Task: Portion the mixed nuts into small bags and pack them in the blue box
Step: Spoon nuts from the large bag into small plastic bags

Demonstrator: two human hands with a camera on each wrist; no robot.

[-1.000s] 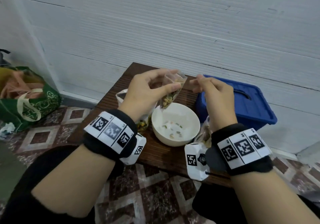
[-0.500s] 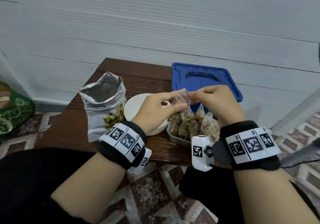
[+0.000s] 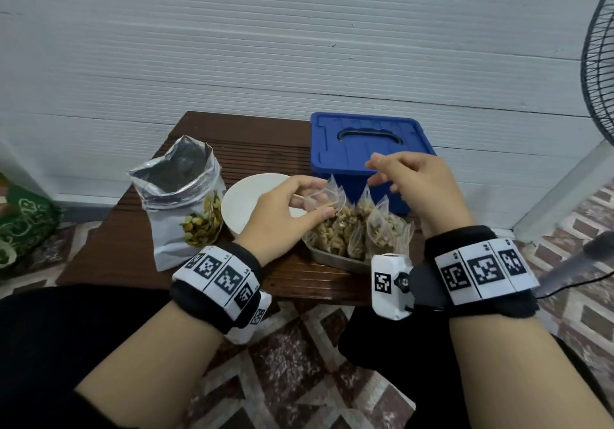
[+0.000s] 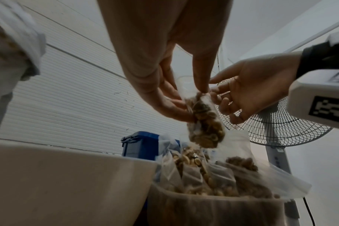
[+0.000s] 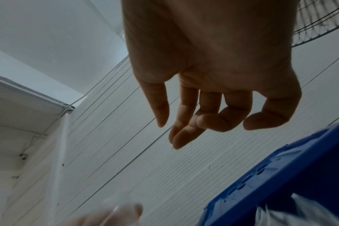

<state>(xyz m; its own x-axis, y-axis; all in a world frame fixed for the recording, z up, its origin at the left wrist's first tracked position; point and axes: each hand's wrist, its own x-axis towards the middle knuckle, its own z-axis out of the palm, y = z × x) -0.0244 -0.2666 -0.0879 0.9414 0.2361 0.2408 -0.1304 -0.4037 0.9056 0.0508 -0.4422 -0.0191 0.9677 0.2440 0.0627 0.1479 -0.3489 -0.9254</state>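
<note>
Metal tray [image 3: 335,257] at front edge of tabletop [image 3: 259,136], packed w/ small clear bags of mixed nuts [image 3: 382,229] standing upright; exact count unclear, at least 4 tops show. Left hand [image 3: 282,216] pinches one more small nut bag [image 4: 203,122] by its upper part, thumb + fingers curled round it, bag hanging just above the ones in the tray. Right hand [image 3: 422,186] hovers just right of it, over the tray, grip loose, fingers relaxed, holding nothing.

1 white bowl [image 3: 246,199] just left of tray, partly behind left hand; contents hidden. 1 big silver foil pouch [image 3: 179,202] left of bowl, upright, top open, nuts visible through its clear window low on the front. 1 blue box [image 3: 365,149] behind tray, lid on, handle flat in lid.

Tabletop is dark slatted wood, low, set against a white ribbed wall [image 3: 299,46]. Floor [image 3: 299,362] has brown/white patterned tiles. Standing fan [image 3: 598,73] at right, green bag [image 3: 23,226] on floor at far left. Both wrists wear black bands w/ printed marker tags.
</note>
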